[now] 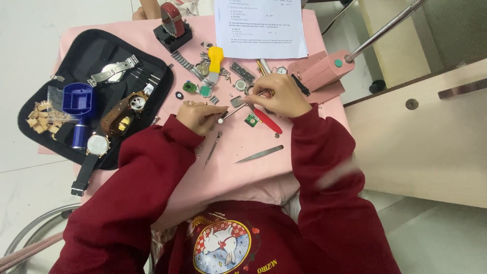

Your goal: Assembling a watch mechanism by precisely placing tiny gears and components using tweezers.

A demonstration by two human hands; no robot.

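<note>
Looking down from the head camera: both hands work over a table [284,167] covered with a pink cloth. Left hand [199,117], closed, pinches a thin metal tool [234,112] that ends in a small white tip near the cloth; what lies under the fingers cannot be told. Right hand [280,95], closed, grips a red-handled screwdriver [267,121], its handle slanting down toward the body. A small green circuit part [252,120] lies just beside the screwdriver, between the two hands. Steel tweezers [259,153] and a slim pointed pick [213,149] rest on the cloth nearer the person, apart from both hands. Beyond the hands lie scattered watch parts, a yellow-handled tool [215,61] and a metal bracelet strip [181,60]. At left, a black tool pouch [96,45] holds a brown-strapped watch [122,112], a silver watch [112,72], a blue case holder [79,99] and a black-strapped watch [92,155]. A printed sheet [259,28] and a pink lamp base [322,71] sit at the far edge.
</note>
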